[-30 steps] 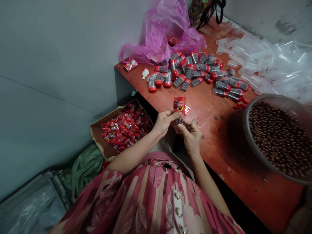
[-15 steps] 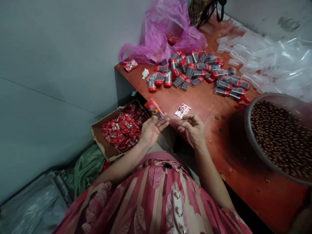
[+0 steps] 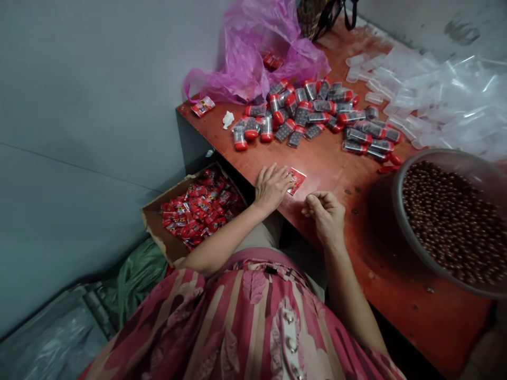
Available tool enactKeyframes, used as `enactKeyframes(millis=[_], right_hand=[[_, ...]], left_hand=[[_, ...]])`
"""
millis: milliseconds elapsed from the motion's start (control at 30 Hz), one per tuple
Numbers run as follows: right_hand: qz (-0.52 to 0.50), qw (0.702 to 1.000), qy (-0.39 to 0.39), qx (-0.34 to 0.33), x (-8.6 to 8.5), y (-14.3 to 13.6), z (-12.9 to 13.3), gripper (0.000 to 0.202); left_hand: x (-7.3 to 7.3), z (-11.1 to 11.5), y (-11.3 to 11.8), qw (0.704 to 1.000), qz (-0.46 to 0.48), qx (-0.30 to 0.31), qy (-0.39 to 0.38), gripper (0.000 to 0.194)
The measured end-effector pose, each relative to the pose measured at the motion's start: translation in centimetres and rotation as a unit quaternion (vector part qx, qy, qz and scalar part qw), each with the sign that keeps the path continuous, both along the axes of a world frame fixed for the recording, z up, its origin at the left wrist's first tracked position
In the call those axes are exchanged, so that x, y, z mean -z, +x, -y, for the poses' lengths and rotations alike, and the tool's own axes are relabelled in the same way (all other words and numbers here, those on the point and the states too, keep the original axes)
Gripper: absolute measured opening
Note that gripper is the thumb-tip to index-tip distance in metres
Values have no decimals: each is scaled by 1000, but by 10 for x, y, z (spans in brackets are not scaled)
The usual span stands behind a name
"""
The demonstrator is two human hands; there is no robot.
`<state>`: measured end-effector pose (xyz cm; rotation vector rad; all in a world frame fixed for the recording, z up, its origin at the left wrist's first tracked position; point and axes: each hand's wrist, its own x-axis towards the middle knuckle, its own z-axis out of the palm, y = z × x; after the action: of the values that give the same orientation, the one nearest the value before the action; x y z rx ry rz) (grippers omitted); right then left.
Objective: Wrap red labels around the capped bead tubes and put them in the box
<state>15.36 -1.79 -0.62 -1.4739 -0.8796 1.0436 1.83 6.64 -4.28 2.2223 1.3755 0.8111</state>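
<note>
My left hand (image 3: 272,187) lies palm down at the table's edge, fingers stretched out. Its fingertips touch a small flat red printed packet (image 3: 297,181) on the tabletop. Just to the right, my right hand (image 3: 327,214) is closed, thumb and forefinger pinched together; what they hold, if anything, cannot be made out. Below and left of my left hand stands an open cardboard box (image 3: 152,221) holding many red wrapped packets (image 3: 198,206). Beyond my hands lie small clear tubes with red caps (image 3: 303,112), filled with dark beads, in a loose heap.
A large grey tub (image 3: 400,211) of shiny brown balls (image 3: 447,227) stands on the red table (image 3: 396,306) at right. Empty clear tubes (image 3: 443,100) are piled behind it. A pink plastic bag (image 3: 253,58) and another red packet (image 3: 203,106) lie at the far left corner.
My left hand no longer holds the filled red packet; it has moved right and down onto the flat packet on the table. My right hand has shifted slightly right, away from that packet.
</note>
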Motion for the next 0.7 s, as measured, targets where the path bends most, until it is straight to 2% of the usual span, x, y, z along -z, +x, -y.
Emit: enactKeyframes(millis=[100,200,333,467,567,633,700], right_hand=[[14,1000,-3,-4,2,0,-6,21],[21,1000,9,18,5,-1,-18,26],[-9,999,32,21,9,-3,-39,39],[-31,998,44,16,1,-4,-52,33],[-53,997,13,-55,-10,-4,-58,34],[-52,991,-16,-124,-16,-5,-63,38],[-19,984,-31,-173,-18,-4,-74,38]], left_hand=[[1,1,2,993,115,-18,-33,16],[-3,4,3,968,238,-31,-80,12],[-17,11,2,938,321,-31,-130,12],[-32,17,-6,898,398,-37,-185,22],[-34,14,-19,858,434,-33,-272,27],[-29,11,-26,843,428,-6,-326,23],[-22,7,-31,828,429,1,-361,35]])
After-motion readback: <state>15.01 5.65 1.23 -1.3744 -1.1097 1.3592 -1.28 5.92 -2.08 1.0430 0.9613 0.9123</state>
